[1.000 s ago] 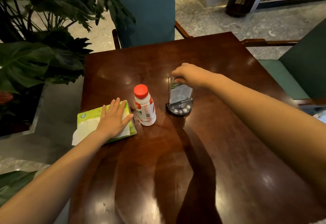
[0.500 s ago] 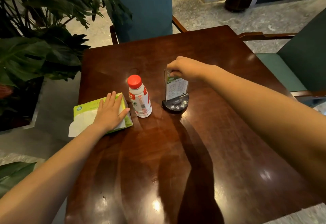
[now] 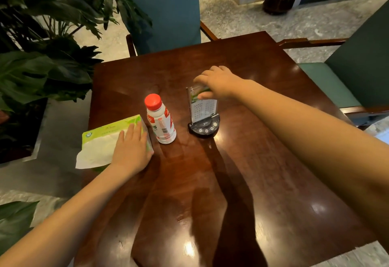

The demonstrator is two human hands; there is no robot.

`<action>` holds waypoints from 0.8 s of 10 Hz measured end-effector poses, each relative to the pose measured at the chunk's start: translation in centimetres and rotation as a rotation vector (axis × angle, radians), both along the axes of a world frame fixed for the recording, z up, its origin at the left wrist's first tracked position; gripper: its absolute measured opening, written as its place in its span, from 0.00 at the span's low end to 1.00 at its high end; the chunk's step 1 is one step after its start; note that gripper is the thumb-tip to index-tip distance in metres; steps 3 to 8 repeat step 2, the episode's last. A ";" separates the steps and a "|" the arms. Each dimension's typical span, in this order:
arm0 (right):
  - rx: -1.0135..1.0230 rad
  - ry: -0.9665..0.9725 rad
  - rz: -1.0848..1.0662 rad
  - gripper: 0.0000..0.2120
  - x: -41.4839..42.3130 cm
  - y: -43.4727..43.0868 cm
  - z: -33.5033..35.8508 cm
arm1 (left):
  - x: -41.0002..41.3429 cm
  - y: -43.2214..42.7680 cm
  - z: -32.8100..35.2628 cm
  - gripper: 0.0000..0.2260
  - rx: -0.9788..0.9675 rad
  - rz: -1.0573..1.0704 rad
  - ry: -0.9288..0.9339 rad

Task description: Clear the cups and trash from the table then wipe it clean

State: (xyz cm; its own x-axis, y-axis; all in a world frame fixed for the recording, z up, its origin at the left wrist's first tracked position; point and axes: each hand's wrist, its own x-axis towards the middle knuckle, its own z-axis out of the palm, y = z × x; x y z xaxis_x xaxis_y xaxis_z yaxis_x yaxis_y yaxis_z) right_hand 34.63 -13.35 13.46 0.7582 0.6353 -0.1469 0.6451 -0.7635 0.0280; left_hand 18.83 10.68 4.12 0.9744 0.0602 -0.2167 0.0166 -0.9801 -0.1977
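A white bottle with a red cap and red label stands upright on the dark wooden table. To its left lies a green tissue pack with a white tissue sticking out, at the table's left edge. My left hand rests flat on the pack, fingers together. Right of the bottle stands a clear sign holder on a black base with buttons. My right hand pinches the top of the sign holder.
A blue chair stands at the table's far side and a green chair at the right. Large potted plants crowd the left side. Stone floor surrounds the table.
The view has shifted slightly. My right hand stays on top of the sign holder and my left hand stays on the tissue pack; neither object has clearly moved.
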 end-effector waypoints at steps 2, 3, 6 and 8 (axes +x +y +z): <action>0.262 0.171 -0.333 0.35 -2.8 -4.6 0.6 | 0.3 -7.8 6.2 0.23 -0.003 -0.163 0.328; 0.262 0.171 -0.333 0.35 -2.8 -4.6 0.6 | 0.3 -7.8 6.2 0.23 -0.003 -0.163 0.328; 0.262 0.171 -0.333 0.35 -2.8 -4.6 0.6 | 0.3 -7.8 6.2 0.23 -0.003 -0.163 0.328; 0.262 0.171 -0.333 0.35 -2.8 -4.6 0.6 | 0.3 -7.8 6.2 0.23 -0.003 -0.163 0.328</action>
